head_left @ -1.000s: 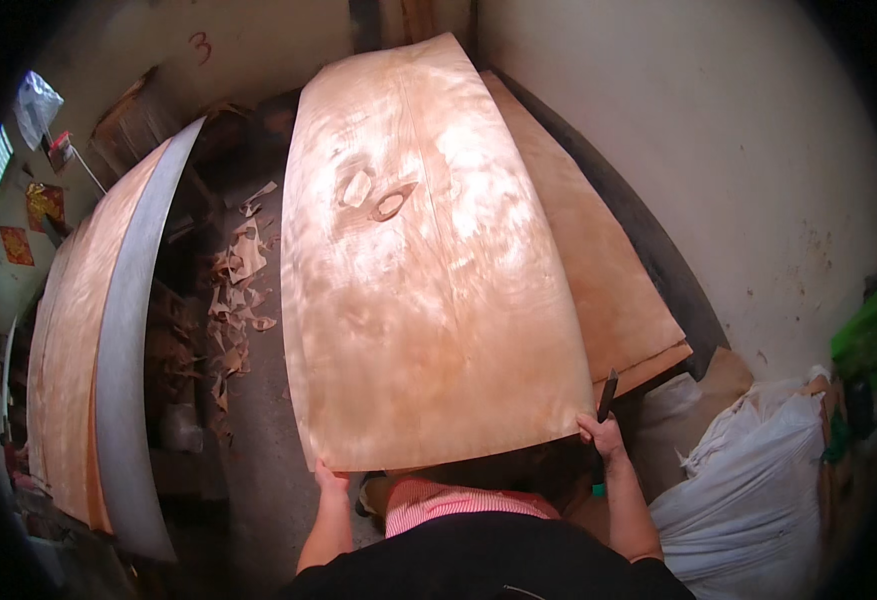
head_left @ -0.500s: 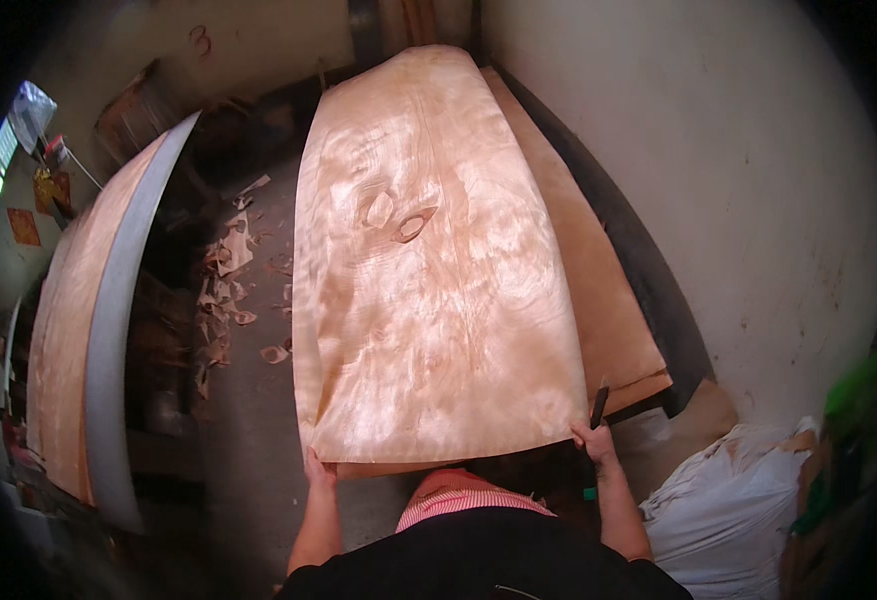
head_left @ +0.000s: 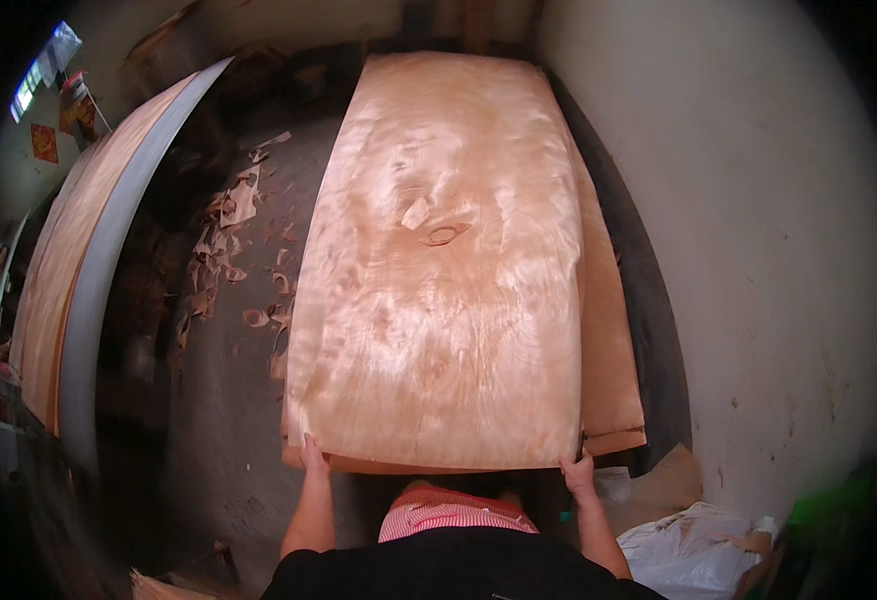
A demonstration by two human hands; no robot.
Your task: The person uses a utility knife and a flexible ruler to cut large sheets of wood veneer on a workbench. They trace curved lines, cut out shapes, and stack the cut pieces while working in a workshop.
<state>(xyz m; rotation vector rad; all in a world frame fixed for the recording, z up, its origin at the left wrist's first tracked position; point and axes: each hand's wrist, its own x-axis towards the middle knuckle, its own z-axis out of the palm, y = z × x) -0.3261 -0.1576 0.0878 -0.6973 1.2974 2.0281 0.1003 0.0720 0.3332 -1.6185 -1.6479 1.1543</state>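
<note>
Sheet of thin wood (head_left: 438, 340) spreads ahead of both hands, over stacked sheets (head_left: 615, 390) showing beyond the right hand. We judge it light, bendy, smooth, easily split along the grain; best held at both near corners. We see left hand (head_left: 314, 456) and right hand (head_left: 577, 476) pinching those. Knot (head_left: 444, 235), likely weak, sits well ahead, between them. Dark tool (head_left: 581, 446), mostly hidden, pokes up by the right hand.

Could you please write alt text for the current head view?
A person's left hand and right hand grip the near corners of a large pale wood sheet, which partly covers other sheets. Wood scraps litter the floor at left.
</note>
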